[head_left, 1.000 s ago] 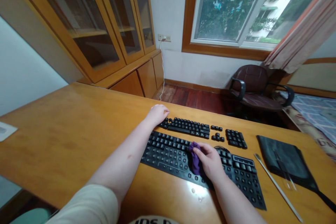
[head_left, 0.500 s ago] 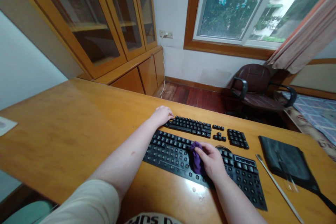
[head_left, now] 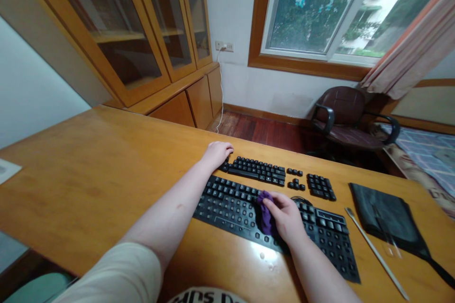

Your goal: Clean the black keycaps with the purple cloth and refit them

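A black keyboard base (head_left: 231,220) lies on the wooden desk, its top rows still capped and many lower switches bare. Loose keycaps (head_left: 256,168) are laid out in keyboard order behind it. My left hand (head_left: 216,154) is at the left end of that layout, its fingertips pinched on what looks like a small black keycap (head_left: 232,153), mostly hidden. My right hand (head_left: 286,215) is closed on a crumpled purple cloth (head_left: 265,215), which rests against the middle of the keyboard base.
To the right lie a thin light-coloured stick (head_left: 378,255), a black pouch (head_left: 389,215) and a clear tool with wire loops (head_left: 386,232). Water drops (head_left: 268,262) spot the desk (head_left: 117,165) in front. A brown chair (head_left: 341,116) stands beyond the desk.
My left hand has lifted slightly and shifted a little left, a dark keycap now showing at its fingertips. My right hand and the purple cloth have stayed in place.
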The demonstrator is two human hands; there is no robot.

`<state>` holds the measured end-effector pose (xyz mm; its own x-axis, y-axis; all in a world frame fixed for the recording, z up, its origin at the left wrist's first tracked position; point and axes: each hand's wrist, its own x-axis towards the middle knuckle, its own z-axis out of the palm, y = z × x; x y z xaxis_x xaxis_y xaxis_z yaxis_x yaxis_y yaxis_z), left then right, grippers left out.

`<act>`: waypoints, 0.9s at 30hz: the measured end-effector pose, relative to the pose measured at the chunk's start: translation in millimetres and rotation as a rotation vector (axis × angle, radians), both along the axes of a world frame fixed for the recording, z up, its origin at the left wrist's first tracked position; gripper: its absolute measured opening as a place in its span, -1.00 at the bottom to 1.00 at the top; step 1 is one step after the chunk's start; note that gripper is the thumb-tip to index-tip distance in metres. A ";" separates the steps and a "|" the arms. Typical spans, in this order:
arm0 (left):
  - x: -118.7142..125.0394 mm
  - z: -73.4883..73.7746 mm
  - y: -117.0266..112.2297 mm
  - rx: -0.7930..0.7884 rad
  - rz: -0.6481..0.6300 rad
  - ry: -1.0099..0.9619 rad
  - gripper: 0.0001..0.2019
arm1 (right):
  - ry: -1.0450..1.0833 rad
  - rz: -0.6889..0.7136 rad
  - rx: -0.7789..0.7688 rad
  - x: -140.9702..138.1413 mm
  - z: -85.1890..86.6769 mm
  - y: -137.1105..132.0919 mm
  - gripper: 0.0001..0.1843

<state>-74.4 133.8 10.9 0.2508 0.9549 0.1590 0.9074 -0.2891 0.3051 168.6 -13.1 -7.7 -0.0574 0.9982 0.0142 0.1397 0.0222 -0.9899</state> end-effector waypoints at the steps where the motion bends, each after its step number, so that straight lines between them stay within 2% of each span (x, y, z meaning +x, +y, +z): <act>1: -0.5 0.1 0.2 0.002 0.017 -0.009 -0.77 | -0.001 0.002 -0.001 -0.1 0.6 -0.2 -0.71; 8: -10.9 -8.1 8.8 -0.022 0.103 -0.058 -0.80 | 0.028 -0.010 -0.001 -0.9 1.4 -0.4 -0.72; 18: -33.6 -22.5 16.8 -0.083 0.235 -0.026 -0.85 | 0.033 -0.001 -0.014 0.5 -2.6 -0.3 -0.74; 23: -36.6 -21.5 17.0 -0.086 0.279 -0.037 -0.75 | 0.025 -0.011 -0.015 0.2 -0.5 -0.5 -0.73; 27: -31.6 -13.5 14.7 -0.070 0.252 -0.073 -0.74 | 0.025 -0.008 -0.012 0.2 -1.7 -0.1 -0.74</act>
